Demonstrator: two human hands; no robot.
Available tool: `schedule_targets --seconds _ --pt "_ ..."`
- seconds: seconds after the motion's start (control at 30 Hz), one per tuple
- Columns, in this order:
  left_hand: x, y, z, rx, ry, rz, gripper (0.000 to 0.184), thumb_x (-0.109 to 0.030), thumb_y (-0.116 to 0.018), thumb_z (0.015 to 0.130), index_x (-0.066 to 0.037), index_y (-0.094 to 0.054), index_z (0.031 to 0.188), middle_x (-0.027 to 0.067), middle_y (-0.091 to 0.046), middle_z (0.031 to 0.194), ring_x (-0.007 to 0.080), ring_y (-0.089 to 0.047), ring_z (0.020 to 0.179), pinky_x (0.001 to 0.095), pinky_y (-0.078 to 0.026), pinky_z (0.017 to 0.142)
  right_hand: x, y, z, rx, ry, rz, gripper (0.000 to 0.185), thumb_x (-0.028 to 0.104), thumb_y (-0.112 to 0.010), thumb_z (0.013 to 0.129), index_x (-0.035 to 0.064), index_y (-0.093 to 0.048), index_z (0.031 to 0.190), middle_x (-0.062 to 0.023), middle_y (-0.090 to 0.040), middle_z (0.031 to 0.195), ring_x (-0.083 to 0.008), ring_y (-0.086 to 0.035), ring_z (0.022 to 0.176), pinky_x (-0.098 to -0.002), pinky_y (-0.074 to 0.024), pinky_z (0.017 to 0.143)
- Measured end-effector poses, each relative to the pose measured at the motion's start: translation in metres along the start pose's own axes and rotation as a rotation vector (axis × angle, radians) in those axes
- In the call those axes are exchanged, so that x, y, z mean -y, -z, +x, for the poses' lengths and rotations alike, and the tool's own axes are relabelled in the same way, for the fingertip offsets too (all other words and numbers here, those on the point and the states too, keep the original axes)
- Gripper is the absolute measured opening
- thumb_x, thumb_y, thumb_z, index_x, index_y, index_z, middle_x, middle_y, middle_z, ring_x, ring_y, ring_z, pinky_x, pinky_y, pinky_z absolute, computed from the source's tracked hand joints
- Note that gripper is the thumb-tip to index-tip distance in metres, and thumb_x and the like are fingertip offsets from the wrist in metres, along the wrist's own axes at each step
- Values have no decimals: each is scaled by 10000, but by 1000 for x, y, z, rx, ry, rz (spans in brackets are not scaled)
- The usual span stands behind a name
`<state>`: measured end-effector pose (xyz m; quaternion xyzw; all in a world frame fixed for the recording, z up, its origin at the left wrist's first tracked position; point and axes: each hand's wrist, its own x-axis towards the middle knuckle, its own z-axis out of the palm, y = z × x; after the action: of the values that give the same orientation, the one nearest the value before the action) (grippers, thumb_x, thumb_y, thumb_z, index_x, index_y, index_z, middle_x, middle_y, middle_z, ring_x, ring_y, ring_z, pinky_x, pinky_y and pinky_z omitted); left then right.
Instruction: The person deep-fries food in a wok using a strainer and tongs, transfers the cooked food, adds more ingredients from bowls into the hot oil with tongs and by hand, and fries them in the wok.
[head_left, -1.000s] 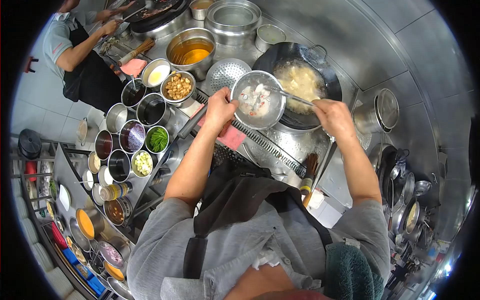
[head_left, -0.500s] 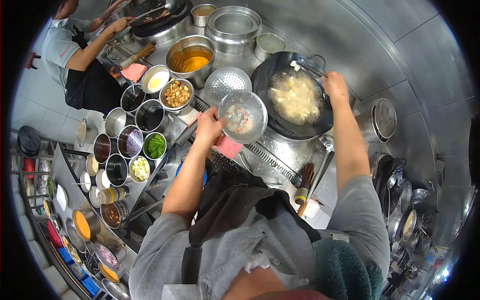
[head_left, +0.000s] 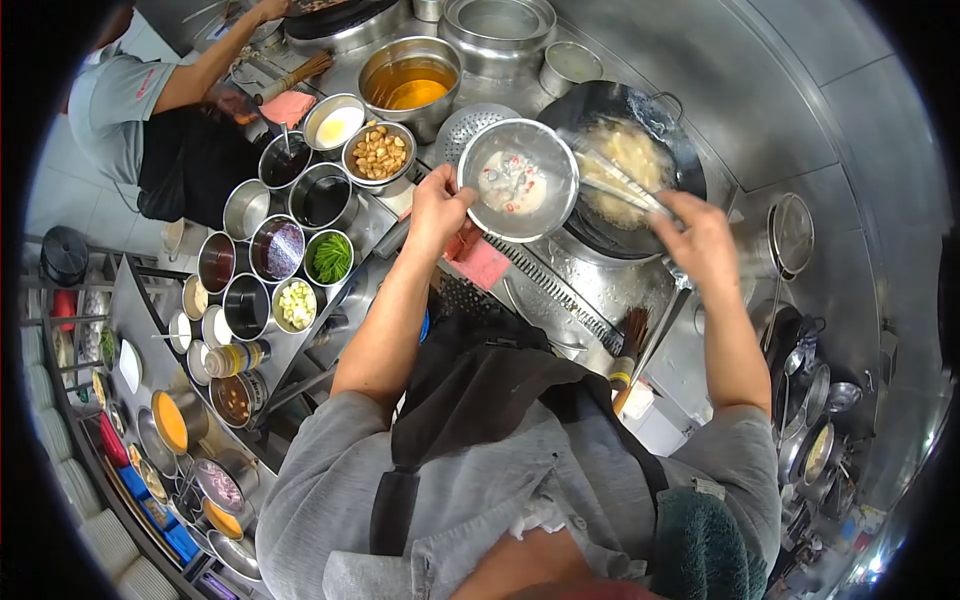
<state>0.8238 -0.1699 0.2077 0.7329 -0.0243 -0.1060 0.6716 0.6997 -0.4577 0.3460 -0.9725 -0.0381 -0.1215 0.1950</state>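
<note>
My left hand [head_left: 441, 208] is closed on the near left rim of a metal bowl [head_left: 562, 212], tilted beside the wok. Inside it lie pale battered-looking pieces [head_left: 512, 183] with red bits in a milky liquid. In my right hand [head_left: 700, 238] is a pair of metal tongs [head_left: 634, 187], fingers wrapped round it. The tongs' tips are blurred by motion near the bowl's right rim; I cannot tell whether they hold a piece. Behind them, the black wok [head_left: 685, 150] contains bubbling oil with pale frying pieces [head_left: 625, 150].
A perforated strainer [head_left: 458, 130] sits partly behind the bowl. Left stand a pot of orange oil [head_left: 445, 110], a bowl of browned chunks [head_left: 380, 152] and a container of chopped greens [head_left: 329, 258]. A brush [head_left: 630, 345] leans near the front. Another person [head_left: 190, 130] works at the far left.
My right hand has brought the tongs from the wok's far right side back toward the bowl. The bowl has shifted slightly up and right in view, partly over the wok's edge.
</note>
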Motion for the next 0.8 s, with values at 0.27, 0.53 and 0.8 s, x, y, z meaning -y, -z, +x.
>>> schedule_targets --seconds 0.27,0.53,0.8 --pt "-7 -15 -2 134 -3 -39 140 4 -588 736 -20 -454 705 32 -498 587 117 -514 460 274 -414 417 18 -48 -16 142 141 -131 119 141 -600 820 63 -632 904 -140 -638 822 -346 -614 758 -430 -499 667" --pt "-18 -9 -5 118 -34 7 127 -7 -576 738 -13 -457 695 46 -514 563 129 -531 464 275 -413 420 16 -28 -11 -7 -55 -68 183 113 -631 806 -5 -658 943 -197 -650 900 -355 -630 797 -377 -492 706" --pt "1 0 10 7 -192 177 155 -57 -595 703 4 -454 681 99 -510 535 200 -550 502 348 -431 505 10 -34 -22 122 -8 -32 174 164 -628 804 10 -647 882 -196 -626 790 -377 -601 759 -431 -473 678"
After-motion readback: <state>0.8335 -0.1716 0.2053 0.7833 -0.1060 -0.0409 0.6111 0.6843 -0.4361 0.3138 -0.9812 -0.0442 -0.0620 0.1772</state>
